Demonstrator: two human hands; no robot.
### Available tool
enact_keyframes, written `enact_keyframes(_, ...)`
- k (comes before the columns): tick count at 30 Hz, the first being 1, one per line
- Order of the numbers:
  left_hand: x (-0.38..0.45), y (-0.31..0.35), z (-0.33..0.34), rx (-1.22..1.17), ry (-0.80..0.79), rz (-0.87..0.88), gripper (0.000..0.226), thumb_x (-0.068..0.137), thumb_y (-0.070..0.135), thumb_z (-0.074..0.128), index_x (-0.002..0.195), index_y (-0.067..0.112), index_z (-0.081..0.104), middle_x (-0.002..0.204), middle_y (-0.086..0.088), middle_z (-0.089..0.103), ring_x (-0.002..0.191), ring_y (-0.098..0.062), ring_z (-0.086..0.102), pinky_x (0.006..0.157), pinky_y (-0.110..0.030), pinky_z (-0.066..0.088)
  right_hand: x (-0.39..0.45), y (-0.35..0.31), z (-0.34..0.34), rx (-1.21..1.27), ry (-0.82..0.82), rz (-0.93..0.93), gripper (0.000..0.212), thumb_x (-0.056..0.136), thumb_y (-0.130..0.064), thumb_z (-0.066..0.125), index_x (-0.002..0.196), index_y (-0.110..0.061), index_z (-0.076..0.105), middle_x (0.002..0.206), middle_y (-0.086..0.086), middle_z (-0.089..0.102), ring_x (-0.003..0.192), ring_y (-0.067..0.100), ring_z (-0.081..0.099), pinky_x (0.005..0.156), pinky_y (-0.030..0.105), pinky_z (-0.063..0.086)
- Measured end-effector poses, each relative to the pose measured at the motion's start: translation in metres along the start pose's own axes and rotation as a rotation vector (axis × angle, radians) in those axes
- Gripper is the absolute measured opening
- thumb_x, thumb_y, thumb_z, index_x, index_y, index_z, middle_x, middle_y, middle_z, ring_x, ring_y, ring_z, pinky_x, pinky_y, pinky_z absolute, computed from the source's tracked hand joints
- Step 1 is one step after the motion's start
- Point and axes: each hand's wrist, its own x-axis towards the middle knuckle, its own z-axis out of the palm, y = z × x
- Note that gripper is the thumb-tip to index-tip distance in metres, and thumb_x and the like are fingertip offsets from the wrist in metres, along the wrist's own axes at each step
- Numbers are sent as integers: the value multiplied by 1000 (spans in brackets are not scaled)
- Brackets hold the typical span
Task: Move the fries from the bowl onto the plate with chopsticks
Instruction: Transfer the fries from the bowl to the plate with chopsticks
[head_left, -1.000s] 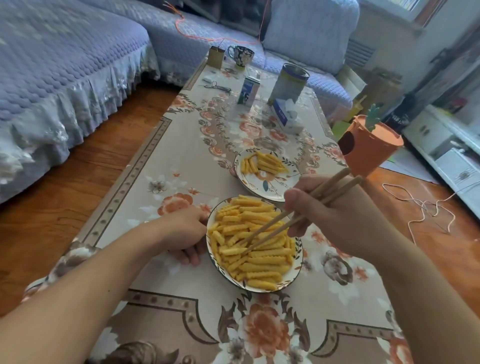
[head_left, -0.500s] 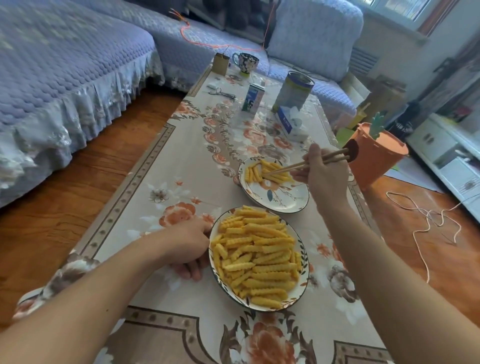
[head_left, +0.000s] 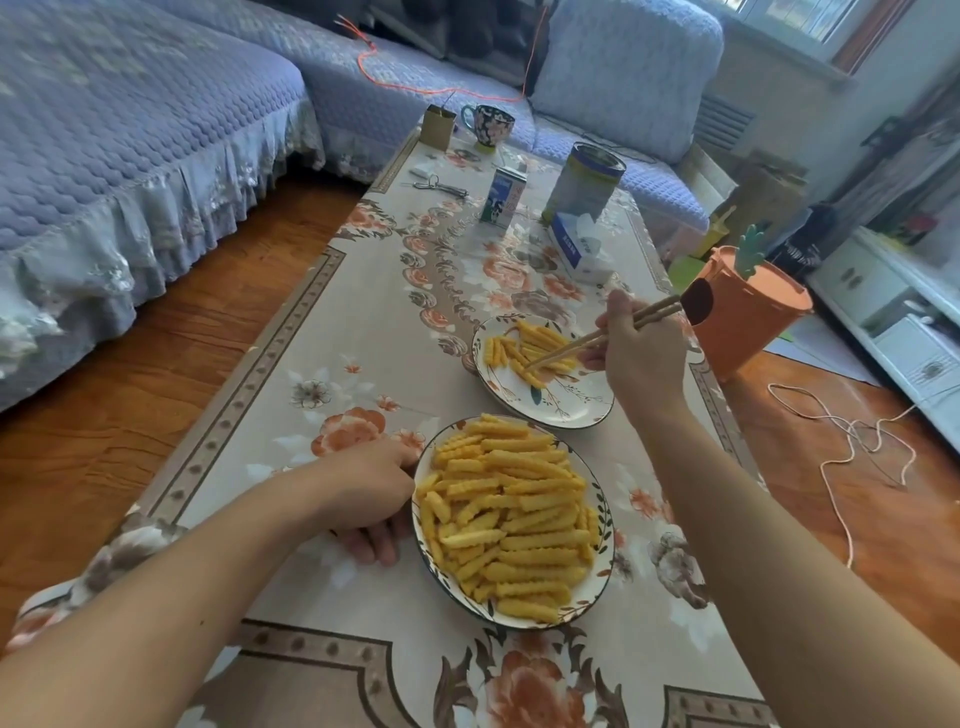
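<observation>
A patterned bowl (head_left: 607, 551) heaped with crinkle-cut fries (head_left: 511, 514) stands near the table's front. Behind it a floral plate (head_left: 566, 410) carries a smaller pile of fries (head_left: 524, 348) on its far half. My right hand (head_left: 636, 353) grips a pair of wooden chopsticks (head_left: 597, 340), whose tips reach down among the fries on the plate. My left hand (head_left: 371, 493) curls round the bowl's left rim, fingers tucked under its edge.
Farther along the floral tablecloth (head_left: 363, 332) stand a milk carton (head_left: 503, 197), a tall tin (head_left: 584, 182), a tissue box (head_left: 579, 249), a mug (head_left: 488, 124) and scissors (head_left: 441, 187). An orange bin (head_left: 743, 317) stands right of the table; sofas sit left and behind.
My right hand carried the chopsticks from the bowl over to the plate, and their tips have now dropped lower into the plate's fries. My left hand stayed on the bowl.
</observation>
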Motion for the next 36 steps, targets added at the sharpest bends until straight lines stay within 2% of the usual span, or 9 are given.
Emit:
enact_keyframes(7,-5,2,3,-8,16,13,21,96,27,57,113,24,71,84,-12,71,62,-26,73,60,-37,62,-11,0,-3,8,-60,18,38,105,-35,55,82,-8,67,67,16,72,57,29,74,65,53,64)
enact_keyframes(11,-6,2,2,-11,13,13,21,97,26,57,113,21,71,83,-13,71,64,-27,74,67,-43,64,-21,-27,-34,208,-46,58,38,107,-30,52,83,-3,65,57,8,70,52,25,71,57,40,64)
enact_keyframes(13,-7,3,2,-5,14,12,20,97,26,57,112,22,70,84,-13,72,64,-27,74,67,-44,64,-34,-43,-57,280,-197,74,40,107,-30,49,85,1,63,59,11,70,53,26,71,56,37,63)
enact_keyframes(17,-4,3,2,3,17,-3,22,97,24,57,114,22,69,83,-13,72,63,-27,74,64,-42,64,-69,-60,-80,179,-561,36,46,95,-38,51,83,5,63,65,23,68,59,40,70,60,46,63)
enact_keyframes(22,-5,1,3,-2,29,12,20,96,25,58,110,25,71,85,-12,72,63,-26,74,61,-37,63,-94,-59,-78,116,-624,-38,43,91,-36,58,83,6,66,69,32,68,58,43,70,60,50,63)
enact_keyframes(25,-4,0,4,-5,22,21,19,96,25,59,112,26,70,86,-13,71,62,-25,74,59,-36,61,-91,-59,-84,72,-599,-58,36,93,-29,59,84,5,67,63,21,69,56,38,71,58,43,64)
enact_keyframes(27,-3,0,5,0,18,23,19,95,26,60,112,25,69,85,-13,71,61,-25,73,58,-35,61,-81,-58,-86,133,-505,-68,33,100,-21,56,85,7,66,61,18,68,54,35,69,55,39,62)
enact_keyframes(31,-2,-1,4,-4,17,11,19,95,27,60,112,26,69,84,-12,73,63,-26,74,60,-37,62,-48,-38,-70,146,-210,-55,33,106,-21,54,89,4,67,66,17,71,55,28,71,56,35,63)
enact_keyframes(36,-2,0,4,-2,13,5,21,96,24,55,113,26,68,84,-11,72,63,-26,74,62,-38,62,-22,-4,-31,90,-85,-18,32,105,-25,56,89,0,70,74,24,72,55,22,72,58,34,64)
